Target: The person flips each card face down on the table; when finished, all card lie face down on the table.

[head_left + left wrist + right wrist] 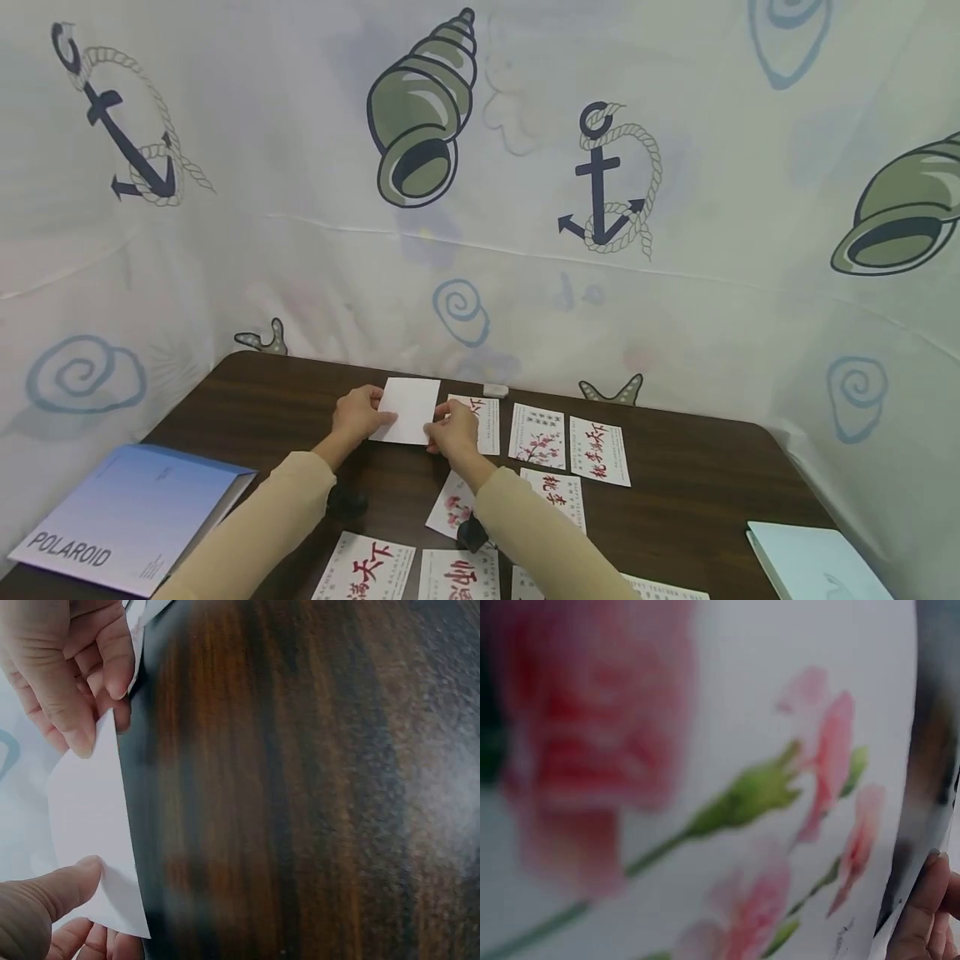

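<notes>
A blank white card point(408, 408) is held between both hands above the far left of the table. My left hand point(357, 414) pinches its left edge, the thumb lying on the white face. At the card's lower right corner, my right hand point(454, 432) pinches it between thumb and fingers. In the left wrist view, the card point(94, 817) looks slightly bent, and its other side is hidden. Beside the right hand lies a card with red characters point(487, 425), partly covered by that hand. A card printed with pink flowers point(742, 802) fills most of the right wrist view.
Several printed cards lie about the dark wooden table point(690, 483), including a blossom card point(538, 437) and red-lettered cards point(367, 567) near the front. A blue POLAROID folder point(127, 517) sits left, a pale green booklet point(817, 562) right. A small white block point(495, 390) stands at the back edge.
</notes>
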A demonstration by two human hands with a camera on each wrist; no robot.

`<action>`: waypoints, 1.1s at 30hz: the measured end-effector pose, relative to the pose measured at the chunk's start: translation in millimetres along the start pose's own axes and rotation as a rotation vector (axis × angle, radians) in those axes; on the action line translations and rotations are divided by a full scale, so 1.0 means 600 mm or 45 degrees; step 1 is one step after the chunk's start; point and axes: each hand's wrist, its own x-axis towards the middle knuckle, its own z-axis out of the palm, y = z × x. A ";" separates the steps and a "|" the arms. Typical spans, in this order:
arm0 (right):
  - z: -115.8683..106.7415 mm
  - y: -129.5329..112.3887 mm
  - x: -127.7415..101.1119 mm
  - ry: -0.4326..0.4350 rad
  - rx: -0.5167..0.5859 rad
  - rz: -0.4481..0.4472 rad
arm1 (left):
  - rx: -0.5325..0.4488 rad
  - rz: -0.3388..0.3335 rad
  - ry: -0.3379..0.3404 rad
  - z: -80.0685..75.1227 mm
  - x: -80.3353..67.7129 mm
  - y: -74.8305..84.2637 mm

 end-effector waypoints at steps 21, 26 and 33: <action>-0.009 -0.001 0.015 -0.057 -0.258 0.033 | 0.174 0.011 -0.033 0.013 0.001 0.008; -0.054 0.005 0.026 0.019 -0.232 0.007 | 0.197 0.014 -0.022 0.011 0.002 0.006; -0.116 0.033 0.043 0.167 -0.277 0.079 | 0.214 0.007 -0.024 0.007 -0.004 0.005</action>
